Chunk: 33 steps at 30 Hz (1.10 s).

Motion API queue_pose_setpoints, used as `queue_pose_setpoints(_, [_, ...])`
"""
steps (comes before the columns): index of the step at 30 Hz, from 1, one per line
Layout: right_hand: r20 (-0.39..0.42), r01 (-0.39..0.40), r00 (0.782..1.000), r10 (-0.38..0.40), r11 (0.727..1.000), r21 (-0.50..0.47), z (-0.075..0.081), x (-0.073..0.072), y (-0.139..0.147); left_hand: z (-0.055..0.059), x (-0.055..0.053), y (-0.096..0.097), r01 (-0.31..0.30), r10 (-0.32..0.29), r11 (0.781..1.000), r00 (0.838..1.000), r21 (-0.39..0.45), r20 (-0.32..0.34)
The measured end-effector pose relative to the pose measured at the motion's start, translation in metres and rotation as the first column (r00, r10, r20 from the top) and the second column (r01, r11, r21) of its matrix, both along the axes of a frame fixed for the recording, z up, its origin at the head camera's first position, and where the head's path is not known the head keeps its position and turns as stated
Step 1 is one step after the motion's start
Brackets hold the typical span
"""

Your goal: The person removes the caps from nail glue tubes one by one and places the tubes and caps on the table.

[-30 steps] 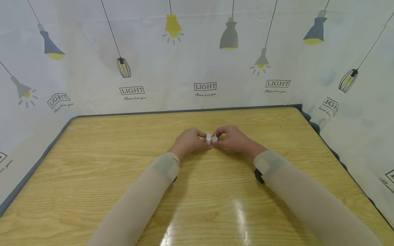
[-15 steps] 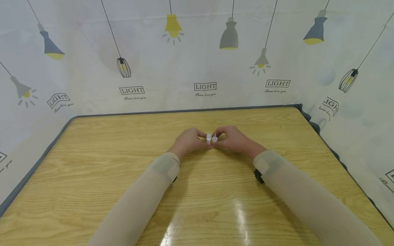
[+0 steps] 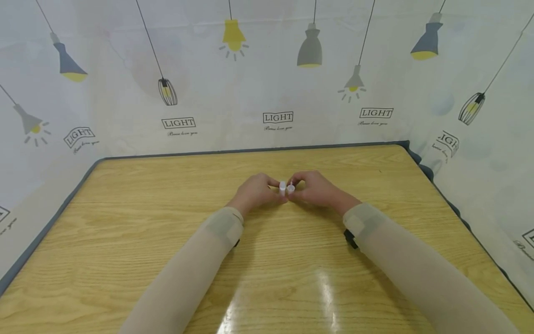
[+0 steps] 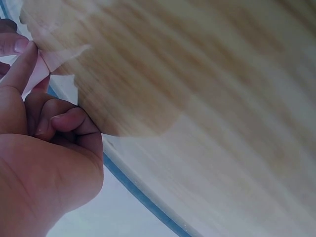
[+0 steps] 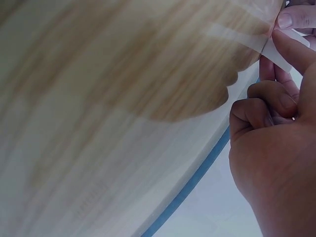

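In the head view both hands meet over the middle of the table. My left hand [image 3: 257,191] pinches a small white upright container [image 3: 282,189] between thumb and fingers. Right beside it, my right hand [image 3: 314,188] pinches a small white piece with a round end [image 3: 291,189]; it looks like a cap, but I cannot tell its kind. The two white things sit side by side at the fingertips. In the right wrist view, a tapered white part [image 5: 279,55] shows below the index fingertip. Fingers hide most of both things, and the other fingers of each hand are curled.
The glossy wooden table [image 3: 167,195] spreads around the hands, with a dark blue edge strip [image 3: 250,150] along its far side. A pale cloth printed with lamps [image 3: 233,83] stands behind and at both sides.
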State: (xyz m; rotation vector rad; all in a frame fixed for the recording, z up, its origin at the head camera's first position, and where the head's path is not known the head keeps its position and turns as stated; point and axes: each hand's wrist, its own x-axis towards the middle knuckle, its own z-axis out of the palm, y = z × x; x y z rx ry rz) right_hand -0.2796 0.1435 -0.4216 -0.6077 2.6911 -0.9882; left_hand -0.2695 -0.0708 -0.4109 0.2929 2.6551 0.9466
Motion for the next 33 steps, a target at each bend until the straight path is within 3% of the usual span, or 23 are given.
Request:
queue_pose_setpoints(16, [0.008,-0.003,1.0,0.003,1.0,-0.008,-0.002,0.0,-0.001,-0.001,0.0,-0.001,0.007,-0.007,1.0,1.0,0.005,0.003])
queue_pose_setpoints(27, [-0.109,0.013,0.994,-0.005,0.998,0.067,0.005,0.0,0.001,-0.004,-0.002,-0.007,0.012,-0.014,0.997,0.999,0.07,0.03])
queue_pose_setpoints(33, [-0.159,0.068,0.986,-0.047,0.989,0.13,0.001,0.002,-0.002,-0.01,-0.006,-0.007,0.034,-0.036,0.998,0.998,0.045,0.056])
